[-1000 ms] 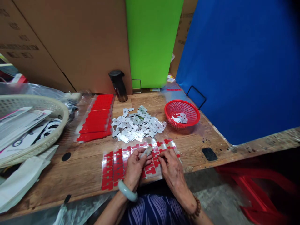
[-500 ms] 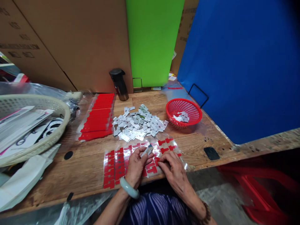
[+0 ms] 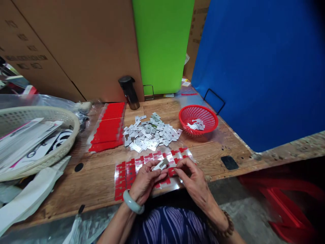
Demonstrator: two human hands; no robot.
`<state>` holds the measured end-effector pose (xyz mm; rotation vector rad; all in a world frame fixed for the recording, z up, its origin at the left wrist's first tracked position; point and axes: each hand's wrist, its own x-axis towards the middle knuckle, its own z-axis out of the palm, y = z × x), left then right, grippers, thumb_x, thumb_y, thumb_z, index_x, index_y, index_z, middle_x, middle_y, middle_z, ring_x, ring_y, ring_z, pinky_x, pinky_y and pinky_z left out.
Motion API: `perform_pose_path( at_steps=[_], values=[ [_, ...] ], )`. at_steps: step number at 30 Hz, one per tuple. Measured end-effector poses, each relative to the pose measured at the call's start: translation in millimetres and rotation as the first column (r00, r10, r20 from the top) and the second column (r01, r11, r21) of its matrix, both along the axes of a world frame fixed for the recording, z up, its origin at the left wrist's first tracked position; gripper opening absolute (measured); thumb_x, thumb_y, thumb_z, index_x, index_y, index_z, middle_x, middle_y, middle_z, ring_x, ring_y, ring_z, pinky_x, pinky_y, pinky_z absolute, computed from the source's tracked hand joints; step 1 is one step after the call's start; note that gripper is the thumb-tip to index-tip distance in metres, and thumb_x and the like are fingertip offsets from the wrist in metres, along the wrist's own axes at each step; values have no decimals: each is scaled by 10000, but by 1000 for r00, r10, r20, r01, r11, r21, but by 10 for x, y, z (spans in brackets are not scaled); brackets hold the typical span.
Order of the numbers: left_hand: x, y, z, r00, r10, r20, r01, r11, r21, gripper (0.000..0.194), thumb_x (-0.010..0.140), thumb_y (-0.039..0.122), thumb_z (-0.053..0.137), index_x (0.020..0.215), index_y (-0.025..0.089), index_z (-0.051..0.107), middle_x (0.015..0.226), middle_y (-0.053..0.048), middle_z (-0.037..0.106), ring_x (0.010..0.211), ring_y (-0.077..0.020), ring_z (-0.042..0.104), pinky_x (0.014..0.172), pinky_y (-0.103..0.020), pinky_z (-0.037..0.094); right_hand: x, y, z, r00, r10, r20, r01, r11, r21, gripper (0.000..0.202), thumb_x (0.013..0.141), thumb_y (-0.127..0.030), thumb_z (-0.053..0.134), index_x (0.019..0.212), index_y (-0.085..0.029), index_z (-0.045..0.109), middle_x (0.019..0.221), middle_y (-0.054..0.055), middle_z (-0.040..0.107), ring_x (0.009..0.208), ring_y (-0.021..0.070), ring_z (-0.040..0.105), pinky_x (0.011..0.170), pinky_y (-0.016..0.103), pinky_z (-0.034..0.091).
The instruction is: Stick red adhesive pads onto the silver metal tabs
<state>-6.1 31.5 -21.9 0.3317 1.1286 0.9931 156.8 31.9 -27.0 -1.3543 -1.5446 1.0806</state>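
My left hand [image 3: 144,179], with a pale bangle at its wrist, holds a small silver metal plate [image 3: 161,164] between thumb and fingers. My right hand [image 3: 193,179] pinches a red T-shaped sticker [image 3: 172,172] by its edge, just below and right of that plate. Whether the sticker is fully off its backing I cannot tell. Beneath both hands lies a clear sheet of red stickers [image 3: 120,183], partly covered by my fingers. Beyond it spreads a heap of similar metal plates [image 3: 152,132].
Right of the heap stands a red plastic basket [image 3: 212,127] with several plates inside. Stacked red sticker sheets [image 3: 109,127] and a black flask [image 3: 130,93] are farther back. A large cream basket [image 3: 73,135] occupies the left; a blue panel [image 3: 254,84] borders the right.
My right hand has risen slightly from the sheet, and the red sticker in its fingers has come nearer the plate. The plate in my left hand is turned more to view.
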Motion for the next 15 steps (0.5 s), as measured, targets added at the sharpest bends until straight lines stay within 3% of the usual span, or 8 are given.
perform_pose_path(
  at_steps=[6,15],
  values=[
    [-53,-168,151,997,-67,29,67,997,-28,319,716,-21,594,1012,85,537,797,-105,713,747,-164,695,728,-224,541,-66,-11,61,993,97,69,-102,993,63,69,821,-172,500,757,-193,513,742,-8,550,746,141,524,689,252,393],
    [-61,-247,192,997,-75,23,75,997,-28,353,670,17,666,1000,88,563,835,-111,719,702,-158,695,687,-212,542,-140,-50,103,976,188,109,-197,977,82,114,797,-99,472,744,-197,496,709,-15,528,674,128,488,637,244,378]
  ],
)
